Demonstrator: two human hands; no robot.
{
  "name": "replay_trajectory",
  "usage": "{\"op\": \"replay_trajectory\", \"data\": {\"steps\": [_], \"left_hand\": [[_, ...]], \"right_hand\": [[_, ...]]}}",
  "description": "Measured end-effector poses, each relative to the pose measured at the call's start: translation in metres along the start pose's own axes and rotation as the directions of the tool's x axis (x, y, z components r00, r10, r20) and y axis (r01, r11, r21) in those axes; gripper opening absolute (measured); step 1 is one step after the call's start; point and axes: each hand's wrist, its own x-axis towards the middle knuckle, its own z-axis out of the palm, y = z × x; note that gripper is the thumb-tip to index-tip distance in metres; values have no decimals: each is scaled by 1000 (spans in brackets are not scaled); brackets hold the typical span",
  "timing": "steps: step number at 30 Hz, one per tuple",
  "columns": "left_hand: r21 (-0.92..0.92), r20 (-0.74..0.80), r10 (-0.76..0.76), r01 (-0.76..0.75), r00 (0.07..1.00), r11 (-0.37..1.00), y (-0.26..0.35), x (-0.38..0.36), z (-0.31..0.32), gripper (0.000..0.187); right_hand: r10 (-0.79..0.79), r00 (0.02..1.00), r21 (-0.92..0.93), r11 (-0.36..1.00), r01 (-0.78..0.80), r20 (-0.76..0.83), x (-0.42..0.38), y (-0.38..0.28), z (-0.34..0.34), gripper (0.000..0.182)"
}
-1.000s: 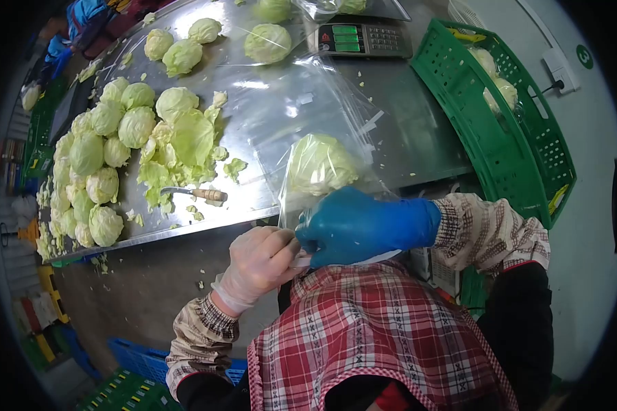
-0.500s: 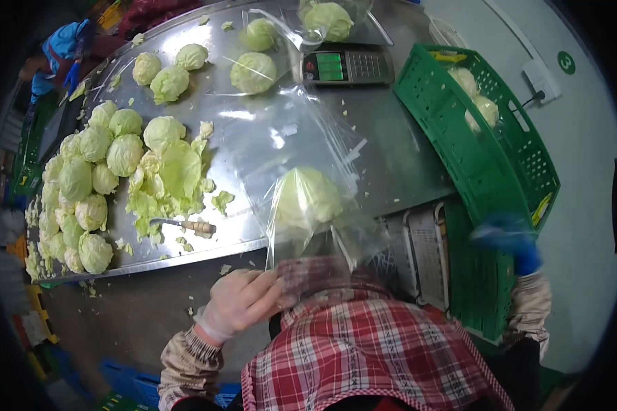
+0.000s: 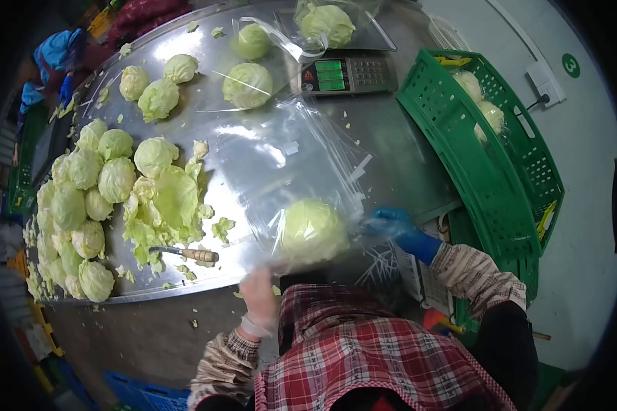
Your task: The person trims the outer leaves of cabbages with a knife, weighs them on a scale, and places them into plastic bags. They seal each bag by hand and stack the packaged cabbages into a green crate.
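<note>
A pale green cabbage sits inside a clear plastic bag at the table's front edge. My left hand, in a see-through glove and blurred by motion, is closed at the bag's near left corner. On the other side, my right hand in a blue glove has its fingers closed on the bag's right end. Under and behind the bagged cabbage lies a stack of flat clear bags. To the left, a wooden-handled knife rests beside loose cabbage leaves.
Several cabbages are heaped at the table's left. A scale with a green display stands at the back, a bagged cabbage on it. Right of the table is a green crate holding bagged cabbages. Another person's blue sleeve shows far left.
My right hand has come in from beside the crate to the bag's right end. My left hand has moved right and slightly down. The bagged cabbage sits lower in view.
</note>
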Motion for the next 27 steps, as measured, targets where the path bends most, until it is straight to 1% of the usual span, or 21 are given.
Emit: {"op": "replay_trajectory", "data": {"steps": [1,2,3,4,5,6,7,8,10,11,13,14,17,19,21,22,23,24,25,26,27], "left_hand": [[-571,-85,-602,457,794,682,4,2,7,33],[-708,-184,-663,371,725,601,8,10,21,39],[-711,-182,-664,370,726,599,3,12,23,39],[-767,-162,-695,353,701,535,-6,14,24,37],[-818,-140,-724,333,676,469,-12,16,25,38],[-815,-197,-750,320,631,483,4,25,29,35],[-817,-197,-753,320,628,481,10,26,27,35],[-777,-233,-742,339,629,531,14,27,25,33],[-727,-264,-726,364,635,582,21,30,22,30],[-682,-313,-706,367,636,633,26,32,21,28],[-631,-362,-679,368,638,683,26,35,20,27],[-630,-380,-687,370,619,683,23,34,19,28],[-626,-416,-714,391,564,674,20,36,15,31],[-626,-433,-735,413,522,662,15,35,11,33],[-635,-329,-824,538,462,555,-3,28,7,39],[-612,-238,-845,602,478,513,-8,25,6,35],[-610,-239,-847,606,474,511,-26,17,4,35],[-280,-213,-783,732,584,621,-52,6,1,27],[93,-137,-725,738,675,669,-51,10,-1,26],[247,-35,-777,759,629,603,-47,15,-5,32],[264,-24,-768,745,640,613,-33,18,-5,32]], "right_hand": [[0,1000,-2,1000,0,0,-1,-1,6,27],[77,996,193,977,-86,52,-7,-2,15,25],[142,983,374,911,-175,115,-11,-8,21,22],[184,980,271,942,-198,75,-9,-22,22,24],[185,980,270,942,-198,73,-9,-39,24,24],[44,997,130,991,-35,-65,-10,-60,30,27],[-116,978,-33,993,111,-176,-8,-79,36,31],[-113,978,-33,993,109,-174,-5,-95,43,31],[-397,874,-400,876,270,-279,8,-116,59,37],[-397,873,-396,878,270,-285,19,-117,60,37],[-103,924,-113,991,65,-368,42,-120,61,41],[-6,903,-107,993,-44,-429,51,-125,64,38],[27,851,-26,999,-48,-525,72,-113,68,34],[37,833,-40,997,-71,-552,77,-96,64,33],[49,813,-53,994,-98,-580,75,-75,59,32],[140,844,-29,983,-181,-517,65,-62,60,33],[230,864,-11,965,-263,-448,59,-50,62,34],[232,864,-9,964,-264,-447,59,-37,62,34],[178,870,-89,965,-245,-460,58,-25,63,37],[123,871,-164,960,-225,-475,54,-16,66,41],[114,863,-153,965,-215,-492,51,-23,73,41]]}}
